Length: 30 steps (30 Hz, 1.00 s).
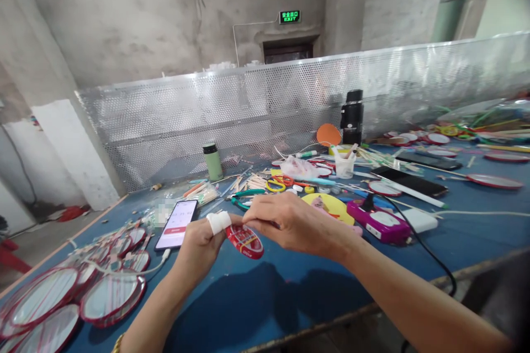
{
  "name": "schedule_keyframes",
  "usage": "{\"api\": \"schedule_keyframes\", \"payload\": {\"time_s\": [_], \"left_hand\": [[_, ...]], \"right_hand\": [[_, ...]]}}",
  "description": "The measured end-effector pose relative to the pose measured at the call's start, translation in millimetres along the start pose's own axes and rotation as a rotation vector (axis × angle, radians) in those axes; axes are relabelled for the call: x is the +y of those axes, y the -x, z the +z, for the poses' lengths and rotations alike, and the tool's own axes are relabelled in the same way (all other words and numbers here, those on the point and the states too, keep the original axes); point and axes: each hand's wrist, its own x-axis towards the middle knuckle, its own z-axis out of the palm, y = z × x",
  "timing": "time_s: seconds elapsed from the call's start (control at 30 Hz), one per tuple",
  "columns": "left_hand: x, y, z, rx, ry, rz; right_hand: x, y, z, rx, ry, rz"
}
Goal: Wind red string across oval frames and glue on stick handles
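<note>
My left hand (202, 245), with white tape wrapped around one finger, is closed on a red printed disc (247, 242). The disc is oval in view, tilted, with white and yellow markings, and is held above the blue table. From the right, my right hand (285, 218) reaches over the disc's upper edge. Its fingers are bent and pressed together there; the fingertips are partly hidden. Just left of my left hand lies a phone (178, 225) with a lit screen. Behind my hands are green-handled pliers (244, 196) and scissors with yellow handles (276, 184).
Red-rimmed clear discs (110, 295) pile up at the left. On the right lie a purple power strip (379, 222) with a black cable, a white block (420, 220) and a dark phone (409, 181). A green bottle (212, 162) and a black flask (352, 118) stand before the perforated metal screen (244, 116).
</note>
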Motion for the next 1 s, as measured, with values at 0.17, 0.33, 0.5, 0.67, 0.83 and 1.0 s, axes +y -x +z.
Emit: {"api": "schedule_keyframes", "payload": {"time_s": [0.17,0.33,0.5,0.67,0.83,1.0], "left_hand": [[0,1,0.0,0.056,-0.042,-0.025],[-2,4,0.3,0.151,-0.085,-0.017],[-1,5,0.9,0.286,-0.189,0.083],[0,8,1.1,0.35,-0.285,0.203],[2,11,1.0,0.338,-0.434,0.28],[1,12,2.3,0.312,-0.496,0.33]], "right_hand": [[-4,5,0,0.004,-0.001,0.038],[-8,9,1,0.083,0.006,0.035],[-15,14,4,0.186,0.101,-0.009],[-17,18,11,0.273,0.161,-0.079],[-14,22,18,0.34,0.217,-0.059],[-12,22,18,0.304,0.27,-0.05]]}}
